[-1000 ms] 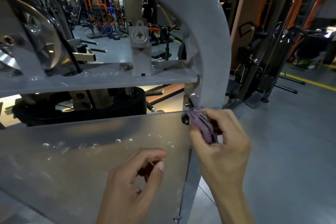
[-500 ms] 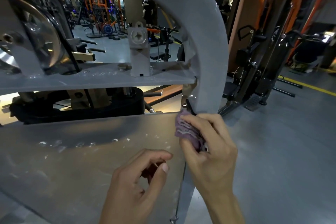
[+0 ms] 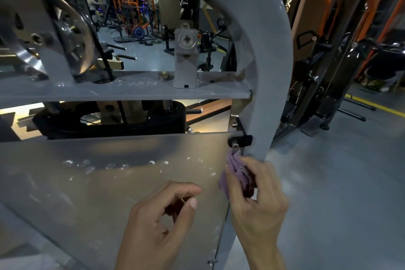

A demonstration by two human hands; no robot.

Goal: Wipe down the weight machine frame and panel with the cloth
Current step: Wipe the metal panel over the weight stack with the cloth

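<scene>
A grey curved machine frame [image 3: 269,68] arches over a translucent panel [image 3: 109,182] speckled with white spots. My right hand [image 3: 256,199] grips a bunched purple cloth [image 3: 235,171] and presses it against the seam between the panel's right edge and the frame, just below a black bracket [image 3: 240,140]. My left hand [image 3: 160,226] hovers in front of the lower panel with its fingers curled and thumb near the forefinger; it holds nothing I can see.
A grey shelf plate [image 3: 131,92] with a pulley wheel [image 3: 72,37] and a white block [image 3: 186,59] sits above the panel. A black and orange machine [image 3: 328,61] stands to the right on grey floor with a yellow line [image 3: 377,105].
My right hand with the cloth has slid down the frame's inner edge, from the black bracket to below it. My left hand has stayed roughly in place.
</scene>
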